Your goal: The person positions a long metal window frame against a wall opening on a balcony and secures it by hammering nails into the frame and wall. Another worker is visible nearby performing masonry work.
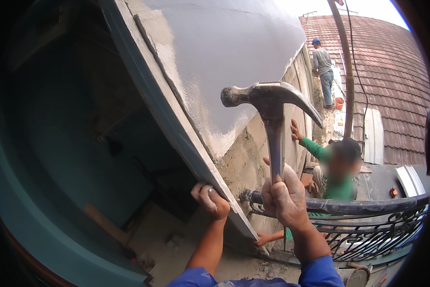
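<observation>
Nearly upright, a claw hammer (271,103) stands in the right hand (285,196) of a worker in blue sleeves, its handle running from the head straight down into fingers closed around it. The hammer's round striking face points left; its claw sweeps right and curves downward. Seen from the head camera, the tool is up in front of the lower right edge of a part-coated wall (224,57), above the left end of a curved black railing (363,206).

At the wall's left edge, a long pale board (182,119) slants from upper left to lower right. The worker's left hand (210,200), fingers curled, is at the board's left edge, toward its lower end; how firmly it grips cannot be told.

Beyond the railing, a co-worker in green (315,148) reaches one hand (296,130) to the wall's right edge and the other (262,239) to the board's lower end. Farther back, a second co-worker (323,71) in a blue cap stands near an orange bucket (339,103), beside a tiled roof (391,81).
</observation>
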